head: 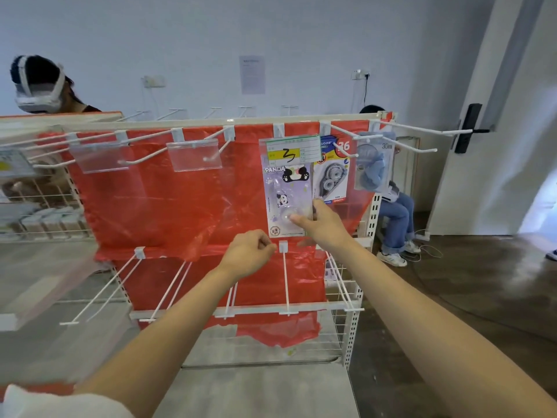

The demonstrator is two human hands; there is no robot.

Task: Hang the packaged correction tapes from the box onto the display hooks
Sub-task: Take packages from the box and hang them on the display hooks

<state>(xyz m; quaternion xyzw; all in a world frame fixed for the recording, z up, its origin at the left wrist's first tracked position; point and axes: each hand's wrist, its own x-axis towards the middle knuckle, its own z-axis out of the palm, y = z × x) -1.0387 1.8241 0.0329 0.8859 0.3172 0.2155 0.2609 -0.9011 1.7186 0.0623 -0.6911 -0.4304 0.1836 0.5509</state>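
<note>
Three packs hang at two o'clock; right hand [324, 220] pinches the panda pack [286, 191], left hand [248, 251] curled empty. Left hooks [141, 159] bare; box unseen.

This looks like a pretend shop in a plain room. A white rack [373, 212] has hooks [419, 147], packs [286, 200] and a price tag [291, 149].

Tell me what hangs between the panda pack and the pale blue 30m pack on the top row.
In the head view, one pack: a blue and yellow correction tape pack hangs between the panda pack and the pale blue 30m pack.
</note>
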